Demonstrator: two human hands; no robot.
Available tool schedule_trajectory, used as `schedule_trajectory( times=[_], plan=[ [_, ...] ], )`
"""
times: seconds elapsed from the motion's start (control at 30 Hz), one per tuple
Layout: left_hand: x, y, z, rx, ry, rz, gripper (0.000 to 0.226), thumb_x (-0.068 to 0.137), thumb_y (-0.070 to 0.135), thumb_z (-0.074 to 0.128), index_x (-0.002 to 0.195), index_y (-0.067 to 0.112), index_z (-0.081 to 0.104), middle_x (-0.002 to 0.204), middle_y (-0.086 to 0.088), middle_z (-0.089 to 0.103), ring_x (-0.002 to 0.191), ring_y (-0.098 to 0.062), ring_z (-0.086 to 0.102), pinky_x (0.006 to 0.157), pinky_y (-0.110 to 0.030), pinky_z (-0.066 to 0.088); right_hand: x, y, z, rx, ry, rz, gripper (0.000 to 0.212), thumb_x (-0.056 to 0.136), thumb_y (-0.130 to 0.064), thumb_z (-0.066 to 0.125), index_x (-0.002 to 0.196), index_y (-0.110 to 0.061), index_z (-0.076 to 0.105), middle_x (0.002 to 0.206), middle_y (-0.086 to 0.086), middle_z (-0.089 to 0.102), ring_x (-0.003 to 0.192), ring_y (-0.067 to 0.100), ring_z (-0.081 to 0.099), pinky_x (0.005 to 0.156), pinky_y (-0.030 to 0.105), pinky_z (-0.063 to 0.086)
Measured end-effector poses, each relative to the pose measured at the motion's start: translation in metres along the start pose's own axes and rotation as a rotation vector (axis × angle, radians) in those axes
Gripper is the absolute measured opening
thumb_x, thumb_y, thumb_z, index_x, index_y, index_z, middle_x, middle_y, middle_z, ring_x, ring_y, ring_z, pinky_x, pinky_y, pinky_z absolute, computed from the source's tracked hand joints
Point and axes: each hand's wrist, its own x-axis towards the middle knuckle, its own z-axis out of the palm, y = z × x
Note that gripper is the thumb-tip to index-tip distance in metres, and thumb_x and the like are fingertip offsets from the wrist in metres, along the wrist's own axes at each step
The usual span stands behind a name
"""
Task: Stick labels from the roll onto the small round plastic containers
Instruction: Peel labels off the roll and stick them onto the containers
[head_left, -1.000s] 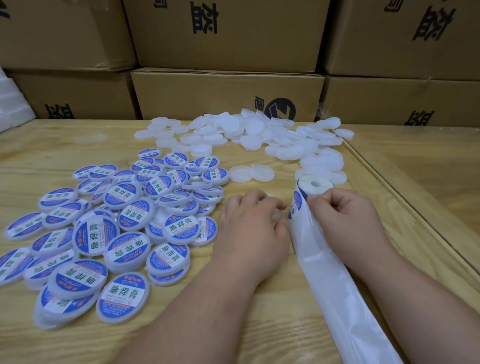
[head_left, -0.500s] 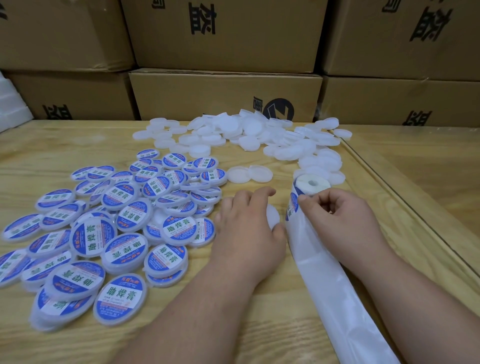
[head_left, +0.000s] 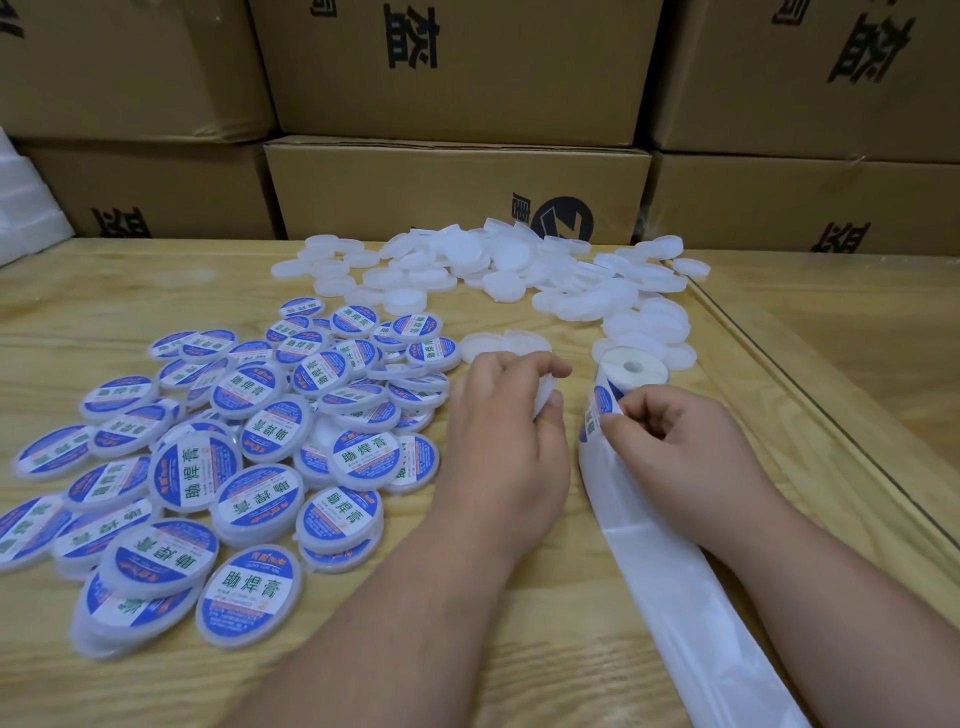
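Many small round plastic containers with blue and white labels (head_left: 260, 519) lie in a heap on the left of the light wooden worktop (head_left: 104, 312), and plain white round containers (head_left: 519, 270) lie farther back. Left hand (head_left: 506, 441) has its grip curled around 1 plain white container (head_left: 544, 400). Right hand (head_left: 675, 447) pinches a blue label (head_left: 602, 402) at the white label roll (head_left: 631, 369), just beside the left hand.

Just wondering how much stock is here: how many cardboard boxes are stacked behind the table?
6, in two rows: upper left box, upper middle box, upper right box, lower left box, lower middle box, lower right box. Others may be hidden behind or out of view.
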Motion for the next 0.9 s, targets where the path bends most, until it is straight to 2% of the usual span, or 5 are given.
schedule_trajectory(
  times=[0.1, 0.2, 0.33, 0.57, 0.9],
  plan=[
    [-0.0011, 0.0036, -0.0017, -0.103, 0.023, 0.014, 0.024, 0.098, 0.025, 0.043, 0.118, 0.031, 0.055, 0.129, 0.016, 0.049, 0.127, -0.001, 0.041, 0.097, -0.005, 0.026, -0.0001, 0.0000, -0.0004, 0.017, 0.004, 0.013, 0.025, 0.087, -0.015, 0.064, 0.063, -0.014, 0.057, 0.049, -0.013, 0.041, 0.045, 0.005, 0.034, 0.043, 0.012, 0.031],
    [-0.0012, 0.0065, -0.0021, -0.158, 0.046, 0.030, 0.022, 0.093, 0.017, 0.046, 0.107, 0.033, 0.053, 0.109, 0.022, 0.054, 0.109, 0.005, 0.048, 0.087, -0.001, 0.030, -0.0001, 0.0000, -0.0012, 0.027, 0.001, 0.004, 0.024, 0.086, -0.012, 0.062, 0.063, -0.014, 0.056, 0.049, -0.012, 0.039, 0.046, 0.005, 0.033, 0.043, 0.013, 0.030],
    [-0.0008, 0.0053, -0.0008, -0.154, -0.048, -0.010, 0.028, 0.085, 0.008, 0.054, 0.094, 0.034, 0.057, 0.090, 0.025, 0.055, 0.090, 0.001, 0.052, 0.074, -0.013, 0.039, -0.0011, -0.0011, -0.0011, 0.055, -0.030, -0.030, 0.017, 0.085, -0.009, 0.063, 0.068, -0.012, 0.061, 0.053, -0.010, 0.043, 0.050, 0.006, 0.036, 0.046, 0.015, 0.032],
    [-0.0001, 0.0099, -0.0019, -0.222, -0.155, -0.121, 0.017, 0.090, 0.026, 0.071, 0.097, 0.039, 0.062, 0.099, 0.037, 0.062, 0.096, 0.013, 0.058, 0.073, -0.004, 0.040, -0.0039, -0.0010, -0.0005, 0.175, -0.175, -0.072, 0.015, 0.091, -0.008, 0.065, 0.079, -0.016, 0.069, 0.058, -0.005, 0.052, 0.057, 0.011, 0.045, 0.055, 0.025, 0.039],
    [0.0007, 0.0068, -0.0012, -0.218, -0.138, -0.118, 0.019, 0.094, 0.020, 0.064, 0.102, 0.037, 0.064, 0.099, 0.037, 0.062, 0.095, 0.017, 0.056, 0.073, -0.001, 0.039, -0.0041, -0.0026, -0.0023, 0.187, -0.229, -0.077, 0.024, 0.093, -0.002, 0.062, 0.082, -0.020, 0.071, 0.057, -0.006, 0.051, 0.056, 0.011, 0.044, 0.052, 0.022, 0.037]
  ],
)
